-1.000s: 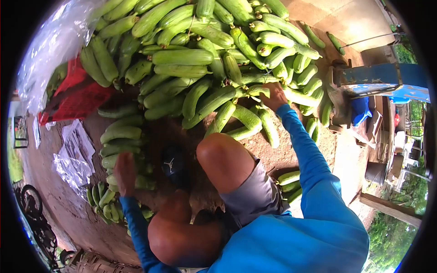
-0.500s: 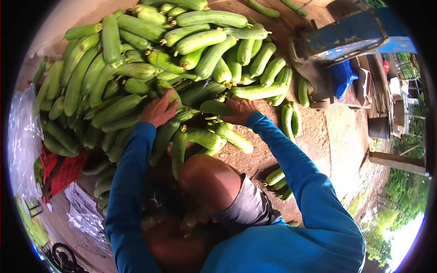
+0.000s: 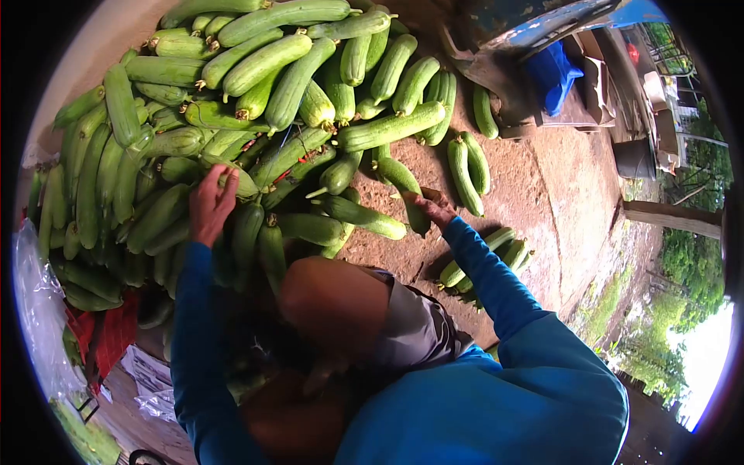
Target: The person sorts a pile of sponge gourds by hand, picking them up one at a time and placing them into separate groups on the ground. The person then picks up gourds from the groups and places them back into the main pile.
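A large heap of long green sponge gourds fills the upper left and middle. My left hand lies on the near part of the heap, its fingers and thumb closed around the end of one sponge gourd. At the heap's right edge my right hand grips another sponge gourd near its lower end, with the gourd tilted over the floor. A thin sponge gourd lies just left of that hand. Red marks and a blue thread-like thing show between gourds near the middle.
Two gourds lie on the floor to the right, and several more rest beside my right forearm. A blue bag and a dark bucket stand farther right. Clear plastic and red cloth are at left.
My right hand has moved right, away from the heap, carrying its sponge gourd. My left hand stays at the same part of the heap. The view has shifted rightward.
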`<state>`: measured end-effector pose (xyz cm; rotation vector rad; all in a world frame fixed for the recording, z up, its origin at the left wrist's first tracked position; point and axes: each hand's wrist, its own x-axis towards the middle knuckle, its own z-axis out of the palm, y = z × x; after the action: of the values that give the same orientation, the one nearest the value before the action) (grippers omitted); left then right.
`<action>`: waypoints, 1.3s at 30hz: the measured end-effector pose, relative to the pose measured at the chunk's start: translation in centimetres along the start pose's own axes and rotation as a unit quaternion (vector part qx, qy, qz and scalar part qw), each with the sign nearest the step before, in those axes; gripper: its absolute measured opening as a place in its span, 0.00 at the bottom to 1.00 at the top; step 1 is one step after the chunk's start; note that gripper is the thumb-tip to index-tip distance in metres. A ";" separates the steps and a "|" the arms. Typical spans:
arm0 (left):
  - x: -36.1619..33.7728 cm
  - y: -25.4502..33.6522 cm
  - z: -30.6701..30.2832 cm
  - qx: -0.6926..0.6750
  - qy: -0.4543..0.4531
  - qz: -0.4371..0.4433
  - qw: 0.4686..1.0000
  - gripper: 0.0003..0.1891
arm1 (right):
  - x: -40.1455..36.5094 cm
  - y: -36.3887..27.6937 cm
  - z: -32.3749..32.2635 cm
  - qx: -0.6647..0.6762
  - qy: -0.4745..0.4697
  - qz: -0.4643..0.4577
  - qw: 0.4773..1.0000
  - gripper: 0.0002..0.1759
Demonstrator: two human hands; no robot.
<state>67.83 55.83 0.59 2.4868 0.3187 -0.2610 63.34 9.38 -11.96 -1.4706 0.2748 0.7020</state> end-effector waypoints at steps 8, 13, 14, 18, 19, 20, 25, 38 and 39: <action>-1.5 0.7 0.9 0.297 0.075 0.207 0.929 0.26 | -1.8 3.4 -2.4 0.145 0.066 0.096 0.982 0.31; 1.4 -2.4 2.8 0.348 0.068 0.261 0.898 0.36 | -3.4 1.9 -4.4 0.176 0.129 0.035 0.975 0.30; 1.6 -2.6 2.8 0.359 0.058 0.261 0.894 0.38 | -4.0 1.5 -5.2 0.164 0.170 -0.012 0.972 0.30; 2.7 -2.3 2.9 0.399 0.029 0.227 0.888 0.44 | 0.3 6.9 -19.6 -0.156 0.224 -0.128 0.953 0.31; 2.8 -1.4 2.4 0.392 0.017 0.215 0.894 0.44 | -0.1 2.8 -19.1 -0.141 0.254 -0.023 0.956 0.33; 3.2 -0.6 1.8 0.391 0.019 0.216 0.895 0.44 | 1.8 4.3 -21.8 -0.122 0.270 -0.053 0.954 0.33; 4.8 -1.3 0.9 0.411 -0.052 0.218 0.884 0.42 | 3.8 -0.9 -22.6 -0.352 0.147 0.063 0.922 0.34; -1.4 -0.7 -4.6 0.121 -0.042 0.194 0.973 0.30 | 0.9 -0.8 -21.4 -0.211 0.143 0.079 0.964 0.28; -2.5 -0.3 -5.9 0.089 -0.006 0.247 0.965 0.29 | -0.2 -1.4 -21.1 -0.160 0.109 0.057 0.979 0.29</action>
<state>66.04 59.19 5.75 2.6408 -0.3463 -0.0988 69.13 -10.96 -13.05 -1.8552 0.4325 0.6986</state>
